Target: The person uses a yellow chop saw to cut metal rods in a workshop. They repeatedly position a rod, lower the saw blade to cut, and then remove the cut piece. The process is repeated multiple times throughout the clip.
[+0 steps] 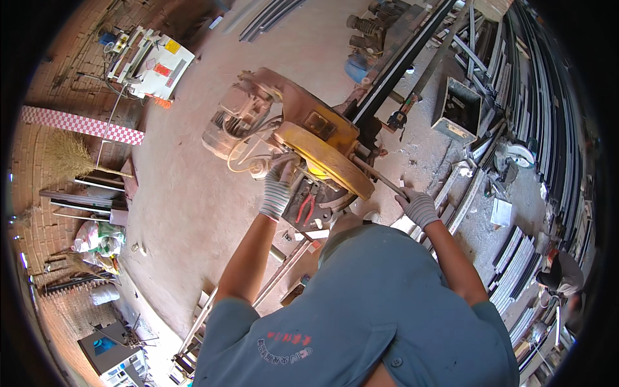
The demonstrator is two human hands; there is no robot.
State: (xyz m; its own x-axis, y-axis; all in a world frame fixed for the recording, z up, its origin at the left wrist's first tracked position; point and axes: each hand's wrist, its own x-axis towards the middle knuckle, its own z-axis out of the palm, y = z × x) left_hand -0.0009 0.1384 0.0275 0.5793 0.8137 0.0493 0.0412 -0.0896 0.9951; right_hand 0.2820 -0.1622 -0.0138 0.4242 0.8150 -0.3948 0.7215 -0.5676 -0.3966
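A yellow cut-off saw (pixel 329 155) with a round blade guard and a dusty motor (pixel 234 121) stands before me. My right hand (pixel 418 205), in a striped knit glove, is closed around the end of the saw's long metal handle (pixel 379 176). My left hand (pixel 283 179), gloved alike, is at the left side of the blade guard, near the clamp area; its fingertips are partly hidden, and I cannot tell if they hold anything. Red-handled pliers (pixel 305 208) lie on the saw's base plate, below the guard. A long dark metal profile (pixel 401 63) extends from behind the saw to the upper right.
An open metal box (pixel 457 111) and a tape measure (pixel 397 119) are at the right. Long metal profiles (pixel 537 121) are stacked along the far right, where another person (pixel 563 275) is bent low. A white machine (pixel 162 67) and a straw broom (pixel 72 155) are at the left.
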